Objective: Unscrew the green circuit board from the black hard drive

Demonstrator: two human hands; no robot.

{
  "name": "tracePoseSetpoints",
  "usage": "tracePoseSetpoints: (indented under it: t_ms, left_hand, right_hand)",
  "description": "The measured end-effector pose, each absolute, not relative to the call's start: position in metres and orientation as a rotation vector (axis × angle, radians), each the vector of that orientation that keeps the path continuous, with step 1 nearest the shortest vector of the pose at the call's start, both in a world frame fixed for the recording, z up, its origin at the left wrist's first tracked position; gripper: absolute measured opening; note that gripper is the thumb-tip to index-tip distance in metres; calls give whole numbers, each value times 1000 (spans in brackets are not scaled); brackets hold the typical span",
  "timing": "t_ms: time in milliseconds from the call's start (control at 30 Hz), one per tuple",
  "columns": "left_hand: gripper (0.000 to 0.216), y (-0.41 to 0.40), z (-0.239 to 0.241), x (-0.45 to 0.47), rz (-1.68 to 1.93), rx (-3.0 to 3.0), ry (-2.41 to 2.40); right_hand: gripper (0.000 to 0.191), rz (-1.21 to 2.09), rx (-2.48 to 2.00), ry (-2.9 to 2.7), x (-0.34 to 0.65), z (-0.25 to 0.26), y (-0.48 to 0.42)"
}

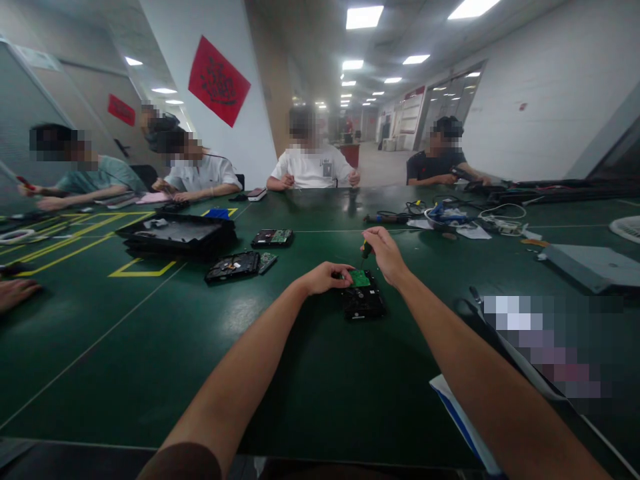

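A black hard drive (pixel 364 304) lies on the green table in front of me, its green circuit board (pixel 359 279) facing up. My left hand (pixel 326 277) grips the drive's far left edge, fingertips beside the board. Above the far right part of the board, my right hand (pixel 384 252) is closed around a small screwdriver (pixel 367 249) with a dark and yellow handle. The screwdriver points down at the board; whether its tip sits in a screw is too small to tell.
Left of my hands lie another hard drive (pixel 273 238), an opened drive (pixel 233 266) and a loose circuit board (pixel 267 262). Black trays (pixel 177 233) stand farther left. Cables (pixel 443 217) and a grey metal case (pixel 590 263) are on the right. Several people sit around the table.
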State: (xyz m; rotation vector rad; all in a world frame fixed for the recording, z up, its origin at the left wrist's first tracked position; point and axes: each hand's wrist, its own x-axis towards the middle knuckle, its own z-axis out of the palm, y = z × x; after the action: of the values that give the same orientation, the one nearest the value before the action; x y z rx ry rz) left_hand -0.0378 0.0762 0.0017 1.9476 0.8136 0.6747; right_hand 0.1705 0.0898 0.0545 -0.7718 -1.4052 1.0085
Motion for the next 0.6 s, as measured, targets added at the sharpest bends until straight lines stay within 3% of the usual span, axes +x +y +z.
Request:
tracePoseSetpoints:
  t_ms: [267,600]
  left_hand:
    - [29,76,2,-38,691,1971,794]
    - [29,76,2,-38,671,1945,825]
  right_hand:
    - [29,1241,-723,-1382,171,62,82]
    - [44,1306,-748,-1207,170,59,87]
